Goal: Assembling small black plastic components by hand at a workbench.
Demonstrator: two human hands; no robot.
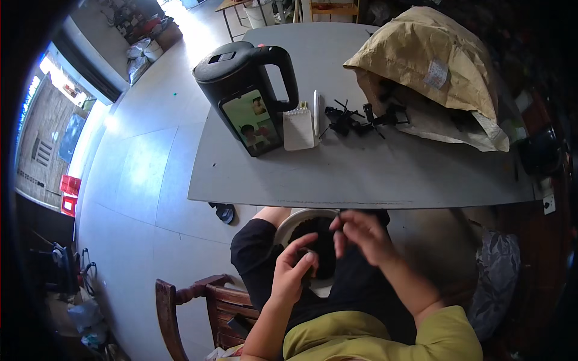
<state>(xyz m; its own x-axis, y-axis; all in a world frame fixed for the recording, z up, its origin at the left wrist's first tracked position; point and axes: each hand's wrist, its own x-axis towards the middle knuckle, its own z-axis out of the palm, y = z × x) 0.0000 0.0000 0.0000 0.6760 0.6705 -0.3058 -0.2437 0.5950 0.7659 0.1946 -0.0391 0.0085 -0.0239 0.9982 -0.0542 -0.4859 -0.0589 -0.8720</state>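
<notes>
Over my lap, my left hand (pixel 293 269) is closed, its thumb and index finger curled together; what they hold, if anything, is too dark to make out. To its right and a little farther off, my right hand (pixel 363 236) is slightly blurred, its fingers drawn into a pinch around something small and dark that I cannot name. Below both hands rests a pale round basin (pixel 289 231) between my thighs, with dark contents (pixel 325 240) inside. Several small black plastic parts with thin prongs (pixel 343 120) lie on the grey table (pixel 259 180).
A brown paper bag (pixel 421 54) lies open at the table's right, dark pieces in its mouth. A black kettle (pixel 235 72) has a phone (pixel 251 120) leaning on it, beside a small notepad (pixel 298 131) and white pen (pixel 316 111). A wooden chair (pixel 223 301) stands lower left.
</notes>
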